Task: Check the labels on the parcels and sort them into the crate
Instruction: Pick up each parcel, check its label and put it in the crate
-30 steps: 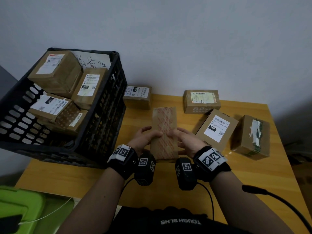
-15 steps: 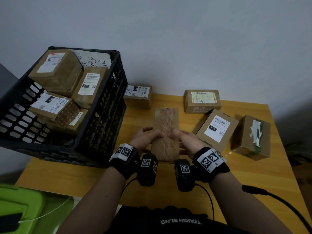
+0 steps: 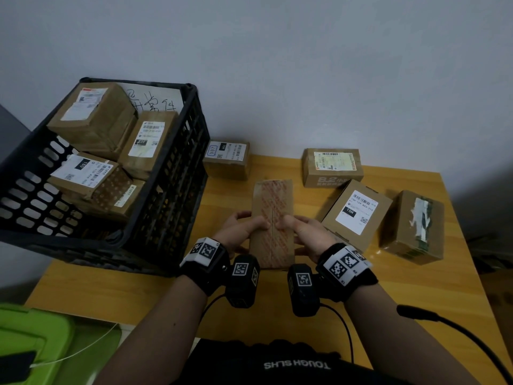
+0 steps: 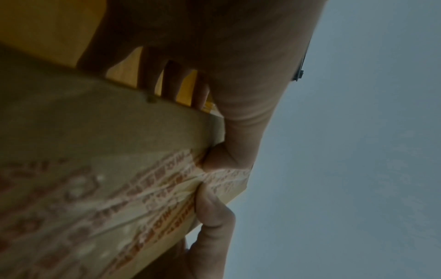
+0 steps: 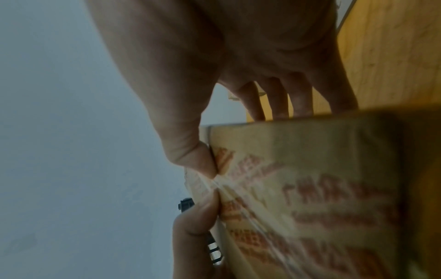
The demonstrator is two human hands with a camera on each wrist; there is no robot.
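Item in hand: one long brown parcel (image 3: 273,223), sealed with red-printed tape, held lengthwise over the desk (image 3: 416,287) in front of the person. Left hand (image 3: 241,232) grasps its left edge, thumb on the upper face and fingers underneath; right hand (image 3: 304,234) grasps the right edge the same way, the two thumbs almost meeting at the centre seam. Change over the last second: very slight; the parcel sits a little closer to the body and a touch higher, with the taped face uppermost throughout. No shipping label shows on that face, so the check on this item appears unfinished; turning it over would likely be the next need. Crate (image 3: 177,173): black, slatted, standing on the left end of the desk, touching the wall; holds four labelled parcels plus a handwritten sheet at the back. Unsorted stock on the desk: a small box with white label (image 3: 226,159) just beside the crate; a printed carton (image 3: 333,168) near the wall; a white-labelled box (image 3: 356,213) just right of the right hand; a green-taped box (image 3: 413,227) farther right. A green container (image 3: 36,337) sits low at the left, off the desk. Task status: partly done, five parcels outstanding including the one held.
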